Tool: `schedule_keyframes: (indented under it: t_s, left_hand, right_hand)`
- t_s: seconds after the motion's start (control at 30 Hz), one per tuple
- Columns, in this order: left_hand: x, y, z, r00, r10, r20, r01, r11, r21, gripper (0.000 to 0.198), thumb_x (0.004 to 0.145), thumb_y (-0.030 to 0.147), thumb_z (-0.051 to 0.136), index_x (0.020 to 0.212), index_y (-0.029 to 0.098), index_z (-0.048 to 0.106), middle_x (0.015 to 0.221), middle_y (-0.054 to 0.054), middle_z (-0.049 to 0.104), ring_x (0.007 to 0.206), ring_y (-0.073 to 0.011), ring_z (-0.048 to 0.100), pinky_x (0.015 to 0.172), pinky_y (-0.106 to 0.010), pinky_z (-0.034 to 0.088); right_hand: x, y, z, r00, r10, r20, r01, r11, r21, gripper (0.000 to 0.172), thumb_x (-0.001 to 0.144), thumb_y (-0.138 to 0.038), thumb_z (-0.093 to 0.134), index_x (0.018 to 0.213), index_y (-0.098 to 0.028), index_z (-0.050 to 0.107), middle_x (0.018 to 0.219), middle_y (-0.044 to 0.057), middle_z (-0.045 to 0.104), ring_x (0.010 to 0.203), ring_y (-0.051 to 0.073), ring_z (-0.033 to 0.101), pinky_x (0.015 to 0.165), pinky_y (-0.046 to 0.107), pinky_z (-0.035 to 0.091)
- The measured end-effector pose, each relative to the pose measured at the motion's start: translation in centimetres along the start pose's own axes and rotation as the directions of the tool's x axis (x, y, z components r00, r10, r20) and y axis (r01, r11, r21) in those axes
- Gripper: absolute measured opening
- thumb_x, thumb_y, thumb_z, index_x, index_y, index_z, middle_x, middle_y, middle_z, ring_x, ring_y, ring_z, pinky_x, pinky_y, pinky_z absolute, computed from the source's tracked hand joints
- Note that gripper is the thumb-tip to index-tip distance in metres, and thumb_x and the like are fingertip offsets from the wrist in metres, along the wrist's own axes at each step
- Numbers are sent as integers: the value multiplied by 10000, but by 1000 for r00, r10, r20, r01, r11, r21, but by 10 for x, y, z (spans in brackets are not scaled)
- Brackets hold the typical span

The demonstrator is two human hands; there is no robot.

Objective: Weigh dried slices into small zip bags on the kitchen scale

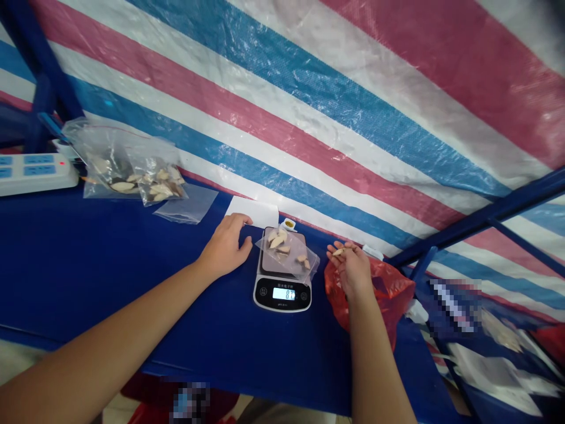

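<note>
A digital kitchen scale [282,294] stands on the blue table, its lit display reading about 87, the decimal point too small to make out. Across its plate lies a clear plastic bag [296,250] with several pale dried slices [278,240] in it. To the left of the scale, my left hand [229,241] rests with fingers apart and nothing in them, close to a white paper [253,211]. Above a red plastic bag [388,282], my right hand [353,265] is turned palm up, its fingers curled around a pale dried slice [339,252].
Filled zip bags [154,179] of slices lie at the back left, with a flat clear bag [189,203] beside them. A white power strip [39,171] is at the far left. A small white container [288,224] sits behind the scale. Striped tarpaulin [265,129] walls the back.
</note>
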State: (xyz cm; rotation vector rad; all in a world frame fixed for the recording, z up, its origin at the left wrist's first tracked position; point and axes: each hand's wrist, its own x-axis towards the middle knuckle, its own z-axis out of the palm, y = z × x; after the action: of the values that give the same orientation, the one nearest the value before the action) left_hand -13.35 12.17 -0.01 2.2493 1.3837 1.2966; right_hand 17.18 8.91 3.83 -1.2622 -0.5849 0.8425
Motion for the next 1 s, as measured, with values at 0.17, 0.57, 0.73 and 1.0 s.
schedule_keyframes:
  t_s: [0.17, 0.57, 0.73, 1.0]
  left_hand:
    - [0, 1, 0, 1000, -5, -7, 5, 1000, -18, 262, 877, 220, 523, 1139, 205, 505, 1116, -94, 608, 1093, -263, 583, 976, -451, 500]
    - [-1, 4, -4, 1000, 16, -23, -17, 999, -43, 186, 875, 183, 499, 1056, 224, 502, 1034, -68, 611, 1013, -234, 603, 877, -406, 524]
    - [-1, 4, -4, 1000, 19, -25, -20, 999, -49, 186, 873, 181, 500, 1054, 223, 504, 1033, -67, 613, 1013, -234, 600, 872, -402, 520]
    - [-2, 6, -6, 998, 64, 1, -64, 993, -103, 180, 904, 190, 507, 1082, 218, 523, 1056, -65, 612, 1037, -225, 592, 934, -398, 508]
  right_hand:
    - [-1, 2, 1, 999, -47, 16, 47, 999, -19, 195, 670, -143, 670, 827, -211, 578, 777, -21, 696, 698, 145, 720, 658, 280, 639]
    - [-1, 2, 3, 996, -85, -12, 85, 996, -26, 212, 623, -111, 677, 783, -200, 569, 721, -42, 675, 656, 159, 734, 642, 312, 664]
    - [-3, -1, 5, 995, -98, 7, 98, 993, -71, 207, 624, -116, 671, 784, -197, 568, 716, -37, 681, 639, 163, 735, 622, 309, 658]
    - [-3, -5, 1, 991, -61, 118, 82, 981, -176, 163, 598, -198, 683, 743, -188, 609, 699, -17, 691, 654, 200, 751, 643, 340, 656]
